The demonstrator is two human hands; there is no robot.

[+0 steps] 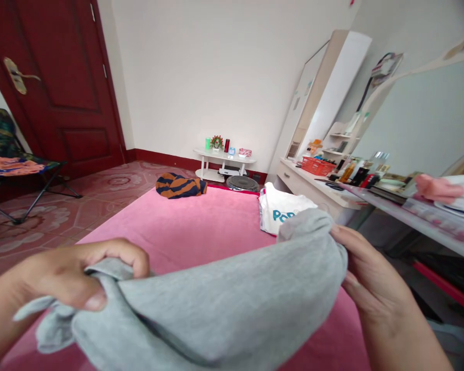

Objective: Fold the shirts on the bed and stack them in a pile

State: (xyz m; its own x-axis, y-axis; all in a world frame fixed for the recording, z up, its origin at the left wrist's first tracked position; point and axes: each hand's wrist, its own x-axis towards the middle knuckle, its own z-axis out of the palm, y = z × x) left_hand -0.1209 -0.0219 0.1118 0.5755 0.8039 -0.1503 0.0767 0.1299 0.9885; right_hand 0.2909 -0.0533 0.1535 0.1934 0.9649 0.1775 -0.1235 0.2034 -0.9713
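A grey piece of clothing (224, 304) of soft fabric is stretched between my two hands, sagging in loose folds in the middle. My left hand (81, 273) grips one end, thumb on top, with a bunched bit of cloth hanging below it. At the other end, my right hand (363, 273) pinches the fabric, its fingertips partly hidden behind the cloth. Under the garment lies a pink bedspread (216, 221). Just beyond the right end rests a white folded garment (274, 201) with blue letters, partly covered by the grey cloth.
An orange-and-navy striped garment (180, 185) lies at the far left corner of the bed. On the right stands a dressing table (294, 175) with a red basket (317, 166) and several bottles. A folding chair (19, 167) holds clothes at left. A small white table (224, 155) stands by the wall.
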